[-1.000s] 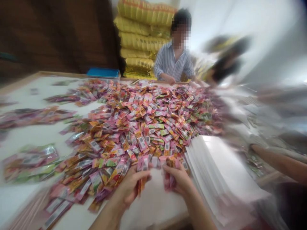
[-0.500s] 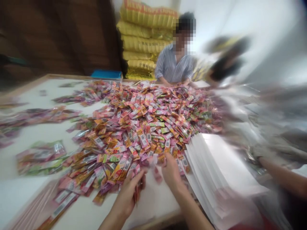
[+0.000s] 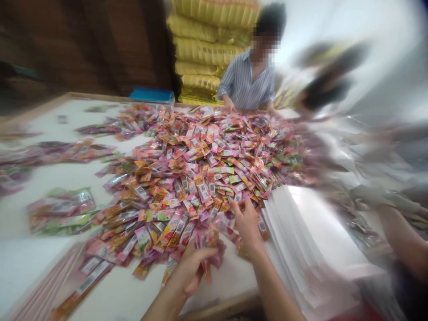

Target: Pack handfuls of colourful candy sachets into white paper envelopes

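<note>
My left hand [image 3: 194,265] is closed around a small bunch of sachets [image 3: 209,245], low over the near edge of the table. The sachets are narrow, pink and orange, and partly blurred. To its right, my right hand [image 3: 246,220] hovers at the front of the heap, fingers bent and apart, with nothing visible between them. The large heap of pink, orange and green sachets [image 3: 200,178] spreads in front of both hands, many showing barcodes. A stack of white paper-like sheets or bags [image 3: 301,232] lies just right of my right hand.
Smaller sachet groups [image 3: 63,209] lie on the white table [image 3: 117,294] at left, near pinkish flat sheets [image 3: 47,281]. Across stands a person in a striped shirt [image 3: 247,82]. Yellow sacks [image 3: 207,53] and a blue-topped box [image 3: 152,96] are behind. Another person's arm [image 3: 401,236] reaches in at right.
My right hand has moved slightly up and right, away from my left hand; the sachet at its fingertips is no longer there. The person opposite now shows a hand over the heap.
</note>
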`<state>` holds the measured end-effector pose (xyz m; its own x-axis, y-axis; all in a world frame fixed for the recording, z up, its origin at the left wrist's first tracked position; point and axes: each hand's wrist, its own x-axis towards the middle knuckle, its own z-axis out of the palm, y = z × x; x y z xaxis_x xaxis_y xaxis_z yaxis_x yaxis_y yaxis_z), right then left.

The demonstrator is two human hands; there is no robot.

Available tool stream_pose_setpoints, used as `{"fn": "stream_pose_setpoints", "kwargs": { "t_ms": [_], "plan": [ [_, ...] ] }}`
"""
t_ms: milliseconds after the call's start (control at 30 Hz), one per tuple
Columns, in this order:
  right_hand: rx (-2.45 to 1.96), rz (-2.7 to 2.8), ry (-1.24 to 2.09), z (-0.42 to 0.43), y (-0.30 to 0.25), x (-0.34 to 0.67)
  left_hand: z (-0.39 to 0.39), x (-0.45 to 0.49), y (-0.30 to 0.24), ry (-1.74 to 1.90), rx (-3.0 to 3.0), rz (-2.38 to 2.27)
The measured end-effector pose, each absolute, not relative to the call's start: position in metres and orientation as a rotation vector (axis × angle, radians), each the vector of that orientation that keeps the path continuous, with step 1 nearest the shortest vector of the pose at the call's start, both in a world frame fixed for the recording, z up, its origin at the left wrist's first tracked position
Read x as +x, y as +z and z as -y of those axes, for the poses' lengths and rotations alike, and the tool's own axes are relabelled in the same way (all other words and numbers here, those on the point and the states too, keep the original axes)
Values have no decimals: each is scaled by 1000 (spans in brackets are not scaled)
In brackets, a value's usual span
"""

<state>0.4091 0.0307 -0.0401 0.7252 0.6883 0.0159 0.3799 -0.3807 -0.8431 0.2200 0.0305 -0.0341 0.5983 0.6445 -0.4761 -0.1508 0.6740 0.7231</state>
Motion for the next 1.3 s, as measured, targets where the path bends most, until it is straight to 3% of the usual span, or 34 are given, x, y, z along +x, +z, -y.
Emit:
{"fn": "stream_pose_setpoints", "kwargs": {
  "t_ms": [67,167,300,467,733,867,1000,1100,1300],
  "plan": [
    [-2190,867,241,-33,-42,427,-32,219,-41,516,700,-874],
    [-2230,888,241,-15,-44,431,-33,215,-48,508,622,-964],
    [-1948,898,508,42,-40,391,-29,212,-46,482,568,-995],
    [-1693,1308,827,68,-28,343,-22,205,-38,457,663,-929],
    [-2266,1342,174,-3,-54,351,-22,153,-41,426,554,-901],
    [-2112,1118,266,6,-53,376,-20,149,-49,401,706,-1073],
    [-2322,788,226,7,-40,447,-32,164,-45,418,733,-1086],
    [-2386,831,274,2,-40,469,-43,175,-31,487,807,-1069],
    [-2063,1183,623,20,-50,440,-40,169,-39,453,928,-1065]
  ]
}}
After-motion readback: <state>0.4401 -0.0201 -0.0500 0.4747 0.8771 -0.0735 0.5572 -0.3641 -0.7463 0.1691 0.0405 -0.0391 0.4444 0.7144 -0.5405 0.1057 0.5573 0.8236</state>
